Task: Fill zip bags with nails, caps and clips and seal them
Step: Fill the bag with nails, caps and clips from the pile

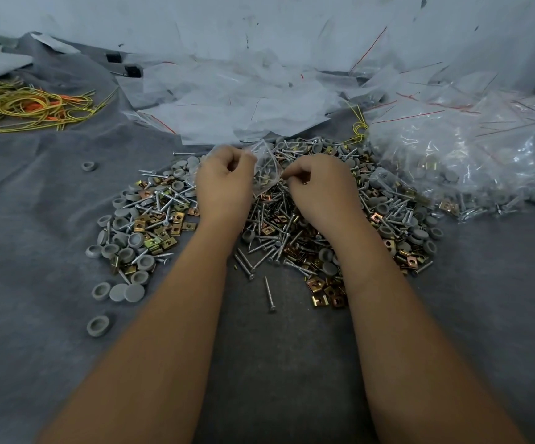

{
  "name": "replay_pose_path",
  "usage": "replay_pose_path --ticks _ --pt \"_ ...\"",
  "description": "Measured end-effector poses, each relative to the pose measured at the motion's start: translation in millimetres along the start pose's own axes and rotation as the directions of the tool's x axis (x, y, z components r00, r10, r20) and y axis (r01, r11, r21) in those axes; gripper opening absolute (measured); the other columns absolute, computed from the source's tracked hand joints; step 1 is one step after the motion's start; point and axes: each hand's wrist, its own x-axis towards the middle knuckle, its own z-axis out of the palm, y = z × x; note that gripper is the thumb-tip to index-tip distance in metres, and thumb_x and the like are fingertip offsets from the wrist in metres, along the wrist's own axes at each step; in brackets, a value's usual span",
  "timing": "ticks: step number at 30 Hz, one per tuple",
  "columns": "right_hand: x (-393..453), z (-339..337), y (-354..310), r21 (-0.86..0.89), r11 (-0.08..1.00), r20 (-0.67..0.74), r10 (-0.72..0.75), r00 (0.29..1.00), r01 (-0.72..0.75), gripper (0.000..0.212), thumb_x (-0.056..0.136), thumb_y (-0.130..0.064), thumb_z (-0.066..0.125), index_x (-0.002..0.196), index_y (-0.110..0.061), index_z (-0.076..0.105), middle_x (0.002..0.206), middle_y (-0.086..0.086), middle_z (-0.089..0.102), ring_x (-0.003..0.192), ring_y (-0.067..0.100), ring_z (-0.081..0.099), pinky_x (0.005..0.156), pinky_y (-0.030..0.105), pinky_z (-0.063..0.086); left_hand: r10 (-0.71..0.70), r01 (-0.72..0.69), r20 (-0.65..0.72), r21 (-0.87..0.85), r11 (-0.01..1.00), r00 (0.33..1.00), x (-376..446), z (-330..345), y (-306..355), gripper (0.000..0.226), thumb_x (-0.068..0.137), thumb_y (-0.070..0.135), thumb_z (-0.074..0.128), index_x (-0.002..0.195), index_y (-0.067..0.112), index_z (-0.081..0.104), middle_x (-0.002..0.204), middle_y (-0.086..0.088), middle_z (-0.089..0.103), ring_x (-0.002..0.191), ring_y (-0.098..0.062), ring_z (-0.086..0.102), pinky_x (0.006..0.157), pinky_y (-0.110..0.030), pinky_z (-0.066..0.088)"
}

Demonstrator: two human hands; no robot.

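Left grip: I see my left hand with curled fingers, holding the left edge of a small clear zip bag above the pile.
Right grip: my right hand has its fingers bent and the tips pressed together at the right edge of the same bag; something small and golden shows at the fingertips, but I cannot tell what it is.
Zip bag: it hangs between both grips, and some nails are seen through the plastic.
Pile under the grips: nails, grey caps and gold-coloured clips lie mixed together on the grey surface, directly below and on both sides of the grips.
Single pieces: one nail lies alone nearer to me than the grips; some caps lie apart on the left.
Behind the grips: a heap of empty bags with red lines.
Right of the right grip: filled bags in a heap.
Far left of the left grip: yellow and orange strings on the surface.
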Motion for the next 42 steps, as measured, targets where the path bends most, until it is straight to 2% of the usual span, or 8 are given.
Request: replay_pose_path --ticks 4,9,19,28,31,33,37,42 --pt "0.5 -0.9 -1.1 0.175 0.984 -0.104 0.038 0.994 -0.02 0.017 0.085 -0.01 0.062 0.094 -0.024 0.067 0.078 -0.011 0.063 0.074 0.009 0.059 0.07 0.034 0.054 -0.02 0.021 0.021 -0.028 0.999 1.0 -1.2 -0.1 0.8 0.021 0.092 0.017 0.057 0.086 -0.002 0.064 0.056 0.001 0.047 0.055 -0.017 0.043 0.057 -0.033 0.042" --pt "0.1 -2.0 -10.0 0.363 0.926 -0.25 -0.011 0.968 0.104 0.013 0.083 -0.012 0.069 0.084 -0.024 0.064 0.075 -0.013 0.062 0.064 -0.002 0.055 0.058 0.011 0.043 -0.004 0.004 0.033 0.008 1.0 0.999 -1.8 -0.6 2.8 0.018 0.092 0.017 0.057 0.079 0.008 0.064 0.058 0.003 0.051 0.056 -0.015 0.046 0.058 -0.03 0.041" --pt "-7.1 11.4 -16.3 0.075 0.983 0.085 -0.176 0.981 0.17 0.018 0.086 -0.012 0.06 0.095 -0.021 0.073 0.087 -0.002 0.07 0.083 0.019 0.061 0.073 0.039 0.051 0.006 -0.009 0.053 0.067 0.998 0.999 -1.4 -1.0 4.7 0.017 0.091 0.015 0.055 0.082 0.006 0.067 0.065 -0.003 0.06 0.063 -0.024 0.057 0.067 -0.048 0.054" --pt "-1.1 -13.2 -13.4 0.437 0.899 -0.156 0.086 0.984 -0.01 0.023 0.09 -0.013 0.056 0.086 -0.031 0.069 0.072 -0.015 0.065 0.056 -0.002 0.053 0.054 0.019 0.045 -0.013 0.012 0.024 0.045 0.999 1.0 -2.8 0.3 3.8 0.019 0.091 0.019 0.055 0.079 0.009 0.066 0.058 0.007 0.052 0.055 -0.012 0.048 0.057 -0.035 0.046" --pt "0.9 -23.7 -1.3 0.231 0.958 -0.172 0.214 0.962 -0.172 0.028 0.089 -0.016 0.045 0.092 -0.028 0.069 0.075 -0.006 0.066 0.058 0.01 0.054 0.056 0.032 0.048 -0.016 0.015 0.024 0.052 0.999 1.0 -2.4 0.6 2.4 0.021 0.092 0.02 0.055 0.082 0.006 0.066 0.054 0.008 0.047 0.05 -0.01 0.041 0.056 -0.029 0.038" --pt "1.6 -28.4 8.3 -0.027 0.966 -0.094 0.253 0.963 -0.256 0.034 0.089 -0.017 0.04 0.105 -0.024 0.069 0.095 0.005 0.068 0.087 0.026 0.061 0.078 0.042 0.052 -0.015 0.013 0.026 0.052 0.999 1.0 -2.2 0.2 2.1 0.021 0.093 0.02 0.054 0.083 0.005 0.066 0.055 0.007 0.047 0.051 -0.011 0.041 0.057 -0.029 0.038" --pt "-0.4 -25.4 10.7 -0.477 0.863 0.133 0.259 0.957 -0.168 0.036 0.093 -0.025 0.046 0.122 -0.015 0.063 0.128 0.014 0.056 0.124 0.036 0.04 0.099 0.044 0.037 -0.012 0.01 0.029 0.056 0.998 0.999 -2.3 0.2 1.4 0.022 0.093 0.02 0.054 0.085 0.004 0.067 0.055 0.006 0.046 0.051 -0.012 0.04 0.057 -0.029 0.037" --pt "0.0 -19.1 7.9 -0.424 0.902 0.179 0.175 0.968 -0.084 0.031 0.087 -0.008 0.05 0.112 -0.009 0.069 0.125 0.015 0.053 0.117 0.035 0.046 0.095 0.043 0.046 -0.009 0.007 0.037 0.055 0.998 0.999 -2.6 0.3 0.6 0.022 0.093 0.02 0.054 0.084 0.004 0.066 0.056 0.006 0.047 0.051 -0.01 0.039 0.054 -0.027 0.035"
